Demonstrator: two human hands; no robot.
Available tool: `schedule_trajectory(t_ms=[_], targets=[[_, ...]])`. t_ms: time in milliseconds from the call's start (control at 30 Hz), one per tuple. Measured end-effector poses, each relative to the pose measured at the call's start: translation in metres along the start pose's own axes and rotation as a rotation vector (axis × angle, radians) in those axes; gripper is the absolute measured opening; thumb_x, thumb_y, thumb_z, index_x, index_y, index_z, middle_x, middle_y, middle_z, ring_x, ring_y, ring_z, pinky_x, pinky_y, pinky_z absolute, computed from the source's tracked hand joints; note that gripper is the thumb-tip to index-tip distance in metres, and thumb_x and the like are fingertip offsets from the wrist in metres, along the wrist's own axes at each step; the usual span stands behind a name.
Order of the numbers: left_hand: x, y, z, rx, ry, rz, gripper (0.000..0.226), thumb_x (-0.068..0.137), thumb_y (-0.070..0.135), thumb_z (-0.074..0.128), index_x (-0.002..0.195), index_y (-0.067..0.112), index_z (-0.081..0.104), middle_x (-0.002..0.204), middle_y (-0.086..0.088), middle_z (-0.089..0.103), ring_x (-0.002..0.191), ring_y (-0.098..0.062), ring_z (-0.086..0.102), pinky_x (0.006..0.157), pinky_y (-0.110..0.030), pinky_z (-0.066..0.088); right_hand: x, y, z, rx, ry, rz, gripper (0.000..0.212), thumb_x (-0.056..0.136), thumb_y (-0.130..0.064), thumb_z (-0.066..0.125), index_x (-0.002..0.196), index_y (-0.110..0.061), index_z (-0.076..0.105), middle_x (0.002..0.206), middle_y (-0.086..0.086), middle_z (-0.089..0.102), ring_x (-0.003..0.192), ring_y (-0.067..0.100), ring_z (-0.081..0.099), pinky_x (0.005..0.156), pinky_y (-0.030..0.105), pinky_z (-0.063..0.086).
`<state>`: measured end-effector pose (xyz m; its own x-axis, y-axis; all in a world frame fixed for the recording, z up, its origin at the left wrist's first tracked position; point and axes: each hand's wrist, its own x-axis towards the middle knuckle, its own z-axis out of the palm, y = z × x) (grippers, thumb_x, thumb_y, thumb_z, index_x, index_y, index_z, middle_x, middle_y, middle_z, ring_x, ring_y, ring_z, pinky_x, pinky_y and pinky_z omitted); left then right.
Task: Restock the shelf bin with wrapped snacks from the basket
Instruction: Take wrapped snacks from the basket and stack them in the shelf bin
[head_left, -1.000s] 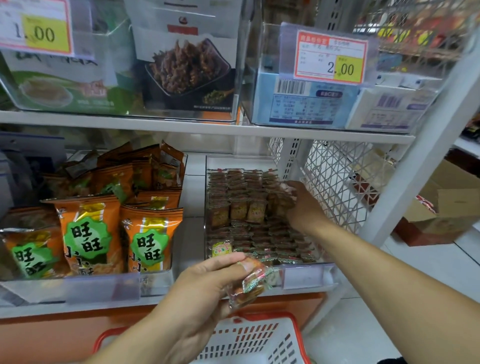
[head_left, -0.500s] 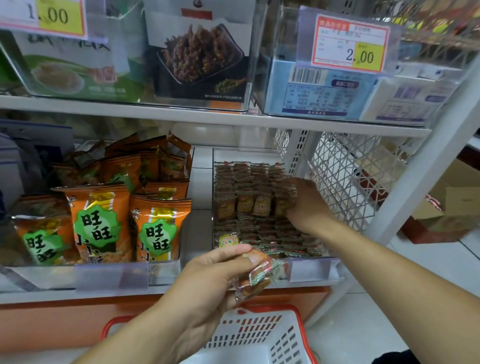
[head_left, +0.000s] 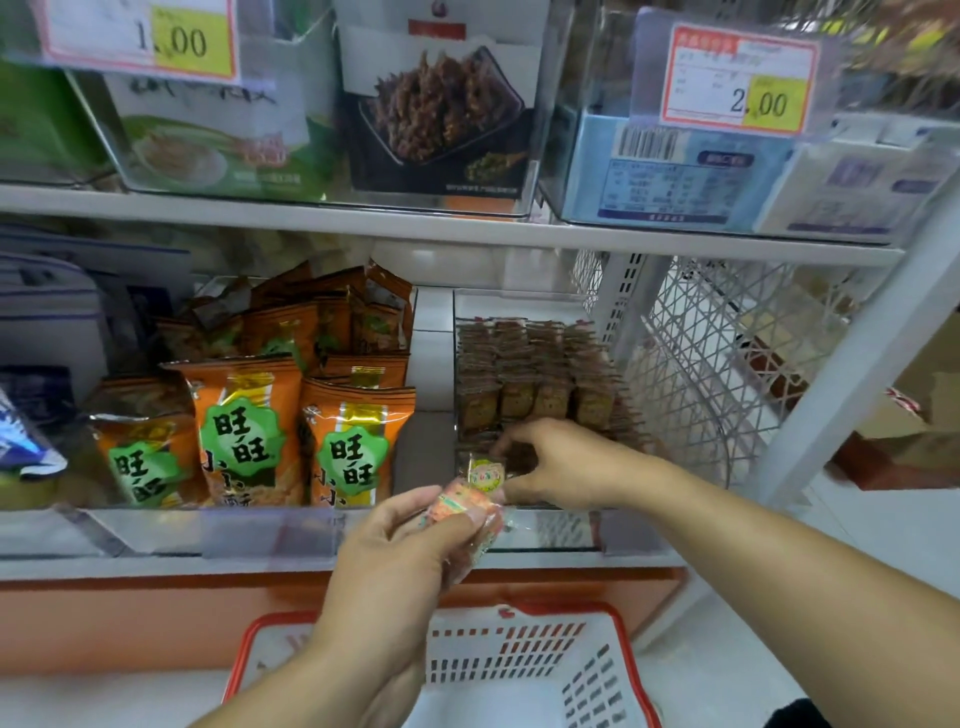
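Basket: white basket (head_left: 545, 670) with a red rim, nearest, low in the middle; its near part is cut off by the frame edge and the left forearm covers its left side.
Left hand: left hand (head_left: 400, 551) above the basket, fingers and thumb curled round a few wrapped snacks (head_left: 462, 512) in clear film; their print is too blurred to read.
Right hand: right hand (head_left: 566, 467) just beyond, at the near end of the shelf bin (head_left: 545, 530), fingers bent down among the packets; whether it pinches one cannot be told.
Shelf bin: clear, right of middle on the lower shelf, holding rows of small brown packets (head_left: 530, 374); the hands hide its near rows.
Orange bags: orange bags (head_left: 244, 431) in the bin to the left, printed 旺旺 on a green badge; lower text is hidden by the bin front.
Upper shelf: price tag (head_left: 740, 83) on the right reading 2.00, price tag (head_left: 140, 36) on the left reading 1.00, its top cut off; small print is illegible.
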<state>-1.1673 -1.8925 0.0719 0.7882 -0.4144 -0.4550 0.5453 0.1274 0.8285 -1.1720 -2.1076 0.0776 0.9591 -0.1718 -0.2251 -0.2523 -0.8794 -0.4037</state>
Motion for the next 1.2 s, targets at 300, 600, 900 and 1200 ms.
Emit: schedule_trajectory(t_ms=[300,600,900,1200], targets=[[-0.001,0.001,-0.002,0.019,0.018,-0.034,0.036,0.083,-0.002,0.079,0.114,0.013,0.069,0.090,-0.007,0.081,0.089,-0.029,0.078,0.071,-0.034,0.058,0.012,-0.002,0.004,0.575,0.341,0.079,0.024,0.076,-0.019,0.085,0.082,-0.032,0.066,0.090,-0.004,0.073,0.088,0.020,0.067,0.078,0.034,0.051],[-0.004,0.005,0.001,0.035,-0.037,-0.037,0.036,0.083,0.000,0.080,0.113,0.016,0.068,0.081,0.000,0.080,0.075,-0.017,0.078,0.061,-0.027,0.056,0.023,0.001,-0.005,0.403,0.413,0.080,0.041,0.069,-0.025,0.091,0.092,-0.030,0.057,0.087,-0.007,0.069,0.076,0.009,0.063,0.053,0.009,0.040],[-0.002,0.002,0.002,0.048,-0.045,-0.045,0.038,0.080,0.001,0.082,0.111,0.017,0.068,0.081,0.001,0.080,0.075,-0.018,0.079,0.059,-0.027,0.054,0.041,0.001,0.015,0.256,0.557,0.094,0.030,0.084,-0.004,0.067,0.096,-0.028,0.054,0.079,-0.009,0.062,0.071,0.006,0.057,0.051,0.013,0.039],[-0.006,0.010,0.002,-0.041,-0.109,-0.026,0.044,0.075,0.000,0.082,0.114,0.014,0.067,0.088,-0.003,0.081,0.078,-0.018,0.079,0.057,-0.023,0.056,0.042,-0.003,0.016,0.145,0.516,0.043,0.030,0.082,-0.012,0.070,0.100,-0.034,0.060,0.081,-0.011,0.066,0.077,0.013,0.064,0.067,0.032,0.054]])
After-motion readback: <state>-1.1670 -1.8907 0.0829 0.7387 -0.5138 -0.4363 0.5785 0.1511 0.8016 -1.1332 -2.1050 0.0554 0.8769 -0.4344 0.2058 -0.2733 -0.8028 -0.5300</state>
